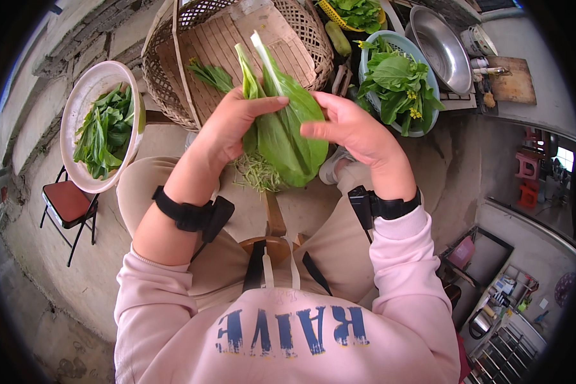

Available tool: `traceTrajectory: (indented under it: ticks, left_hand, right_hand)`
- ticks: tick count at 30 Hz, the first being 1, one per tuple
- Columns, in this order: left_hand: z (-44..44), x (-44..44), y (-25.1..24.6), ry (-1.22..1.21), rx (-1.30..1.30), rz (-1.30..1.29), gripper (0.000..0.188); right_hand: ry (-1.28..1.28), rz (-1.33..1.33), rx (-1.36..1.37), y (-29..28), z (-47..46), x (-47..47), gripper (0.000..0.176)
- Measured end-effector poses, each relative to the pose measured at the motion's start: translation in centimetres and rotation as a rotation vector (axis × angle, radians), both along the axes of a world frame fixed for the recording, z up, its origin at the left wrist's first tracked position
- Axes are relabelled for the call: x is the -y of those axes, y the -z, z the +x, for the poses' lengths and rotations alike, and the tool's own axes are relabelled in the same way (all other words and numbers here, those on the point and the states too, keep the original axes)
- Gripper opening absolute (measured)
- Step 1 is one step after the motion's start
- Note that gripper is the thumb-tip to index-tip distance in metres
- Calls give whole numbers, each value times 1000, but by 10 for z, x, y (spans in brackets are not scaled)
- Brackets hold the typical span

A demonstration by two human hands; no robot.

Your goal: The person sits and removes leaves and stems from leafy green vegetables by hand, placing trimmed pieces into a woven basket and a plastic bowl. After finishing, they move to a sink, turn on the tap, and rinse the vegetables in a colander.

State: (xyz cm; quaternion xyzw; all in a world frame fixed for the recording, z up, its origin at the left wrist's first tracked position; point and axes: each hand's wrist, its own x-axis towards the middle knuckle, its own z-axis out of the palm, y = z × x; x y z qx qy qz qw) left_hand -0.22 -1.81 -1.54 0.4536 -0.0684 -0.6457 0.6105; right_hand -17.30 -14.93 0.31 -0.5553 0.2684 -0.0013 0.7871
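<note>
My left hand (240, 120) is closed around the upper part of several large leaves with pale stalks, its thumb lying across the leafy greens (293, 139). At their right edge, my right hand (348, 125) touches the broadest leaf with its fingers, partly behind it. The stalks point away from me, over a woven bamboo basket (156, 62). A flowering green sprig (211, 76) lies in that basket. Below the held leaves, thin green strips (259, 174) lie in a heap between my knees.
A pale plastic basin (72, 115) with leaves stands at left, near a folding chair (72, 201). At right are a light-blue colander (366, 53) of flowering greens, a steel basin (437, 50), a cutting board (516, 79), a yellow basket (333, 17) and a green gourd-like vegetable (337, 37).
</note>
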Motion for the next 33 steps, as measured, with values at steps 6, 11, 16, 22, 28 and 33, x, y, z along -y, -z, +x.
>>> traceTrajectory:
  ticks: [6,11,16,22,28,33]
  left_hand:
    - [11,-3,-8,38,-36,1,34]
    - [9,-3,-9,76,-28,4,35]
    - [10,-2,-8,89,-33,-4,34]
    - [11,-2,-6,106,-9,0,23]
    - [11,-3,-7,90,8,-14,24]
    - [11,-3,-7,75,27,6,24]
  right_hand:
    - [35,-24,-142,-5,-13,16,42]
    - [10,42,-111,-3,-21,21,39]
    - [19,48,-102,-5,-24,23,36]
    - [13,58,-55,-3,-26,26,34]
    - [41,82,-49,-6,-26,25,30]
    - [81,124,-67,-10,-26,26,31]
